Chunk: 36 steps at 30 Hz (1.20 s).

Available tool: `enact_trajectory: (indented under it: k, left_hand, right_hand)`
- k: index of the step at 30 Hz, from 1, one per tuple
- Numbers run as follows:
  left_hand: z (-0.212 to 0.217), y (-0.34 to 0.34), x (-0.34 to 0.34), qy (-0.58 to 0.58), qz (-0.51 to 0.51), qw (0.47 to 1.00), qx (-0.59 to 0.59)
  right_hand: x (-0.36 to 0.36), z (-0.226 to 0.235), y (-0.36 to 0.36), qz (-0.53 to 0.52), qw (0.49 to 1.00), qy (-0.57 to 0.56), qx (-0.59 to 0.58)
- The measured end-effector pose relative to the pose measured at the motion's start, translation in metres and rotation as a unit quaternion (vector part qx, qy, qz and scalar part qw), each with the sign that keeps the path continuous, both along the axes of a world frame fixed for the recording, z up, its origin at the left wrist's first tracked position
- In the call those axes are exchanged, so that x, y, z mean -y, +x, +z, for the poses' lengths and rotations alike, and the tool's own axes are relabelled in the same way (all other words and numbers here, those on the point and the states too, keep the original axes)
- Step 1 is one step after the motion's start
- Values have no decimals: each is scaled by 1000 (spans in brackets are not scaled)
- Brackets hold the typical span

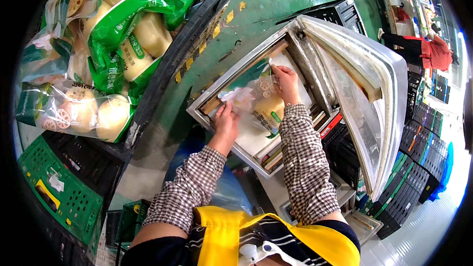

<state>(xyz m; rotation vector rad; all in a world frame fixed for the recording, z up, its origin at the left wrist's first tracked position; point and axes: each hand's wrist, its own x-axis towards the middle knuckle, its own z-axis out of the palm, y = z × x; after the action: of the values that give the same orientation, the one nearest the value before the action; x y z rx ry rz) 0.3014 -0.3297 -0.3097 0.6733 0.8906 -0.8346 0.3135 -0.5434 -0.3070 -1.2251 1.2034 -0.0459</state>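
**Pouch being set in the sealer chamber**

The left hand (225, 118) and right hand (286, 83), apart, are each closed on an edge of the clear lotus-root pouch (256, 101), laid in the open vacuum sealer (305, 64). Positioning appears under way; next, the pouch mouth needs squaring on the seal bar (246, 76). Filled pouches (98, 54) are piled far left.

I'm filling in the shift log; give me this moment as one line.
left hand: on bag's near end | right hand: on bag's far end | bag of lotus root: flat in open sealer chamber | lid: raised
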Motion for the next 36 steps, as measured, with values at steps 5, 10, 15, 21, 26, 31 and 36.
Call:
enact_trajectory:
  k: [5, 10, 15, 21, 26, 31, 36]
  left_hand:
    - [4, 7, 5, 13, 52, 998, -43]
    - [-3, 8, 8, 31, 41, 998, -25]
    - [-8, 7, 3, 48, 34, 998, -38]
    - [-5, 9, 6, 44, 39, 998, -36]
    - [-6, 7, 6, 51, 37, 997, -35]
    - [-5, 7, 8, 50, 79, 995, -33]
    - [-5, 9, 0, 44, 80, 996, -2]
  right_hand:
    - [1, 0, 15, 45, 994, -69, -72]
    - [-6, 7, 25, 131, 958, -218, -131]
    - [-29, 29, 33, 296, 772, -562, -14]
    - [-43, 39, 29, 479, 633, -606, 48]
    - [-39, 37, 22, 507, 617, -599, 49]
    - [-39, 39, 15, 505, 614, -606, 36]
    - [-37, 17, 2, 485, 680, -548, 48]
